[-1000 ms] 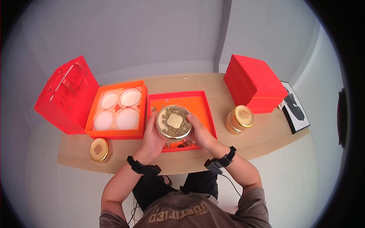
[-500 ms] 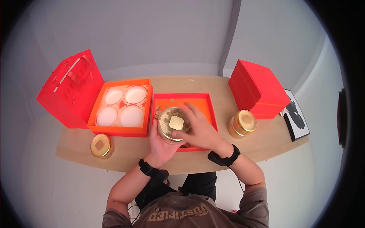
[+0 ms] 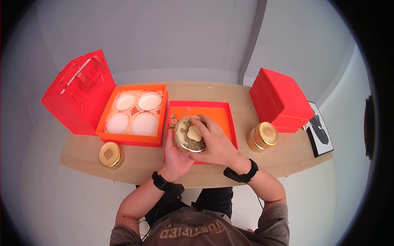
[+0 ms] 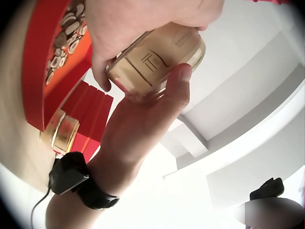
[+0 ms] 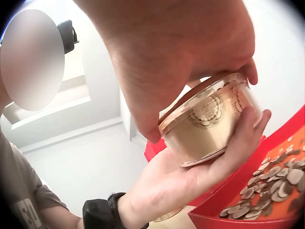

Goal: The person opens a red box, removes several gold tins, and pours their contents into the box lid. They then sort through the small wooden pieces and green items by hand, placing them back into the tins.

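Note:
A round glass jar (image 3: 183,141) with a gold-rimmed clear lid and a pale label on top is held between both hands, over the near part of a shallow red tray (image 3: 219,119). My left hand (image 3: 177,160) cups it from below and from the left, fingers up its side in the right wrist view. From above, my right hand (image 3: 220,146) grips the lid, thumb and fingertips at opposite sides of the rim. Greenish-brown pieces show through the lid. Gold print marks the jar's side (image 5: 207,126). Flat brown-and-pale slices (image 5: 279,183) lie loose on the tray's orange floor.
Left of the tray stands an open orange-red box (image 3: 131,141) with several round white recesses, and beside it a red bag (image 3: 78,100). Gold-lidded jars stand front left (image 3: 110,155) and right (image 3: 263,136). Red boxes (image 3: 283,100) and a framed picture (image 3: 323,130) occupy the right.
My right hand has gone from the jar's right side to over its lid, its fingers now closed on the rim. My left hand keeps supporting the jar. The head view has shifted slightly.

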`<state>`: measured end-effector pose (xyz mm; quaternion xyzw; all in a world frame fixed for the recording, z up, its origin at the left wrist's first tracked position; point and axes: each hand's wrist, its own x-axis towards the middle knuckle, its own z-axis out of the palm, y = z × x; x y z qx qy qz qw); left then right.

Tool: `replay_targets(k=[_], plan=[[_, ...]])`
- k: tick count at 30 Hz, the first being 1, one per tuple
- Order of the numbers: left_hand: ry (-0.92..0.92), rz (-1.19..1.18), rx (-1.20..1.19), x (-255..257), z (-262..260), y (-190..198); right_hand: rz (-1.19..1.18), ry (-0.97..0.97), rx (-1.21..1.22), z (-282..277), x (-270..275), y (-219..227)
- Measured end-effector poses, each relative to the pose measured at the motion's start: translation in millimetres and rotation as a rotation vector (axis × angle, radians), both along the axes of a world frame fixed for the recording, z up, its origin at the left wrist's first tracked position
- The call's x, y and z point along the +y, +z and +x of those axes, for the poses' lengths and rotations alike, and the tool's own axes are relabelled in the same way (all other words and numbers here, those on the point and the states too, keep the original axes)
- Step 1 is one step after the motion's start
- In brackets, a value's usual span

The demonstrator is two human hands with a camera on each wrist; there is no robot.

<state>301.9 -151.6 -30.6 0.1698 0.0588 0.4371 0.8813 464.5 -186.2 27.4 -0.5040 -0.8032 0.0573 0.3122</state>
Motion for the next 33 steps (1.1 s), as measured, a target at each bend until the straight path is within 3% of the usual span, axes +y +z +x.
replay_targets(k=[17,23,25,29,33], plan=[[-0.034,0.040,0.003,-0.4,0.9,8.9,-0.046,-0.043,0.009,0.4,-0.9,-11.7],[-0.044,0.132,0.178,-2.4,-1.5,7.2,-0.078,-0.003,-0.055,15.0,5.1,-17.7],[-0.156,0.041,0.038,2.2,-6.1,10.9,-0.571,0.069,0.593,22.0,13.6,-13.4],[-0.122,0.114,0.077,8.4,-6.9,17.5,-0.687,-0.200,0.808,13.1,19.2,-13.1],[-0.099,0.146,0.197,17.7,-8.1,16.7,-0.788,-0.202,0.790,21.2,28.8,-26.1]])
